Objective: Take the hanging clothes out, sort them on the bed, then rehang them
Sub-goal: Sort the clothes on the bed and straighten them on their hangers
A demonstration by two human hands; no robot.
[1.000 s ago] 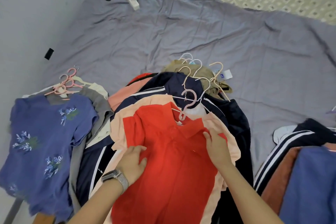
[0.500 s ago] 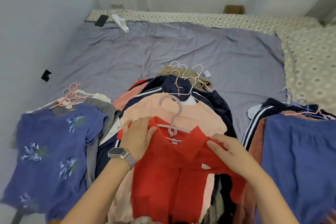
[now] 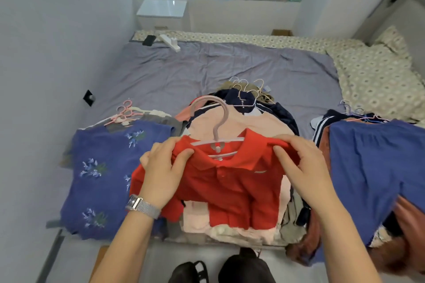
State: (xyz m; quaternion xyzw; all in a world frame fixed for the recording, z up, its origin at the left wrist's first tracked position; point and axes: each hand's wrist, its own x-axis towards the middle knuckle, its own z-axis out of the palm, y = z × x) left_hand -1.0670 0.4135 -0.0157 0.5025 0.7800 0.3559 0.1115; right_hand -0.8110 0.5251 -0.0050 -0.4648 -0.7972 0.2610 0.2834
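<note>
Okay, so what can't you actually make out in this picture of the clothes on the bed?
Head view, the only one:
- Clothes under the red polo shirt: the shirt and both hands cover most of the middle pile.
- Right pile under the blue garment: cut off by the right edge, and blurred at the lower right.
- Logo on the polo's chest: too small to read.

Bed (image 3: 207, 71) with grey-purple sheet carries three clothing piles on hangers: left pile (image 3: 103, 167), centre pile (image 3: 241, 122), right pile (image 3: 368, 156); black phone (image 3: 149, 40) near far edge.
</note>
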